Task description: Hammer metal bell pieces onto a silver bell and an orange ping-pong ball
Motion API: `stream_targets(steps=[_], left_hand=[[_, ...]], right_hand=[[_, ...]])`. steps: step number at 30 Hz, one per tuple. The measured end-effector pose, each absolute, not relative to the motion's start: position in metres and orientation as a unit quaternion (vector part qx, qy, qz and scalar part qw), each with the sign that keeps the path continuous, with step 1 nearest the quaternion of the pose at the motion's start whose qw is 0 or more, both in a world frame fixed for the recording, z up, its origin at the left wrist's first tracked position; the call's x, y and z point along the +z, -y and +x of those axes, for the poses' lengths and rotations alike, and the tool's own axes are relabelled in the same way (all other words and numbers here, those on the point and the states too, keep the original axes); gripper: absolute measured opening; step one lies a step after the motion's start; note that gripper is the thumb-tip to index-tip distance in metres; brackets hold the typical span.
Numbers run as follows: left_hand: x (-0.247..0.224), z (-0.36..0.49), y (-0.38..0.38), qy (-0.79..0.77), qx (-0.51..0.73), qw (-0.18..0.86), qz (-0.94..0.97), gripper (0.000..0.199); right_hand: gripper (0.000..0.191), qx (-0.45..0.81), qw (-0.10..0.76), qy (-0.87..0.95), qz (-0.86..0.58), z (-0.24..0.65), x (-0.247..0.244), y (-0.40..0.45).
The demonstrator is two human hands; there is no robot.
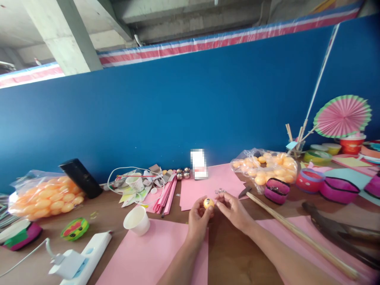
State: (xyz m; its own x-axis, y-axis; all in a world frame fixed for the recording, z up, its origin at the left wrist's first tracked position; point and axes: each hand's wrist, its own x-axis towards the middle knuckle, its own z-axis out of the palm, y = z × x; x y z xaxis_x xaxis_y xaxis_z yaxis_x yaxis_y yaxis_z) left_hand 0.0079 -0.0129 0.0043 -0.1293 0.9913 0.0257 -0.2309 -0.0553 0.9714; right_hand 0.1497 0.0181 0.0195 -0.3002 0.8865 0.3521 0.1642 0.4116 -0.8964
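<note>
My left hand (199, 217) is closed around a small orange-yellow ball (208, 203) with dark marks on the side that shows. Close beside it on the right, my right hand (233, 209) has its thumb and forefinger brought together near the ball. Whatever those fingertips may pinch is too small to make out. Just beyond my right fingers lie several tiny shiny pieces (220, 191) on a pink sheet (212, 184). To the left of my hands stands a white paper cup (137, 221), partly over another pink sheet (160, 249).
Bags of orange balls (52, 200) lie left and right. A power strip (95, 251) is at front left; a wooden stick (303, 231) crosses the right side. Magenta pouches (276, 190), a paper fan (342, 116) and a blue partition (178, 111) stand beyond.
</note>
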Motion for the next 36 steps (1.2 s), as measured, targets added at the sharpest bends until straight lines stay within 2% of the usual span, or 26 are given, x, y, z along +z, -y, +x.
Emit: stream_targets(steps=[11,36], left_hand=[[0.0052,0.0078,0.0122,-0.459,0.596,0.514,0.413,0.054],[0.0010,0.0089,0.0110,-0.461,0.589,0.488,0.450,0.052]], right_hand=[[0.017,0.469,0.460,0.658,-0.369,0.1494,0.0097,-0.0215],[0.017,0.459,0.438,0.674,-0.379,0.1484,0.0182,-0.0149]])
